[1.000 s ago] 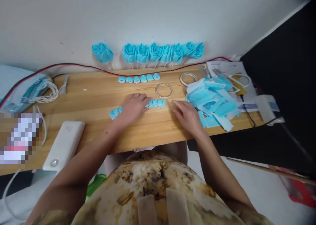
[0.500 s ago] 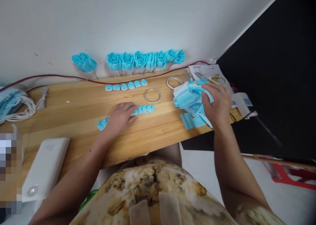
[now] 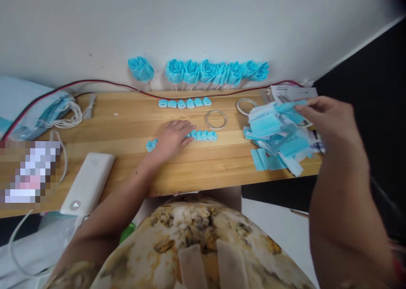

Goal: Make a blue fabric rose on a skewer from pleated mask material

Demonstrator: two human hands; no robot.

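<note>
My left hand (image 3: 174, 139) lies flat, fingers stretched out, over the near row of folded blue petals (image 3: 204, 135) on the table, covering the middle of that row. At the right, my right hand (image 3: 338, 115) pinches a blue fabric piece (image 3: 290, 106) between thumb and fingers. Under it spreads a loose pile of blue and white fabric pieces (image 3: 266, 126), close to the table's right end. Farther back is a second row of folded blue petals (image 3: 190, 103). Several blue fabric flowers (image 3: 207, 72) on sticks lean against the wall, with one flower (image 3: 141, 69) apart at left.
Two tape rolls (image 3: 216, 126) (image 3: 238, 107) lie between the rows and the pile. A red and black cable (image 3: 119, 84) runs along the wall. At left are a white power bank (image 3: 89, 183), white cord (image 3: 71, 115) and a plastic bag (image 3: 28, 99).
The view has shifted, so the table appears farther right. My right hand has moved right and now pinches a fabric piece; the pile looks more spread. My left hand stays on the petal row.
</note>
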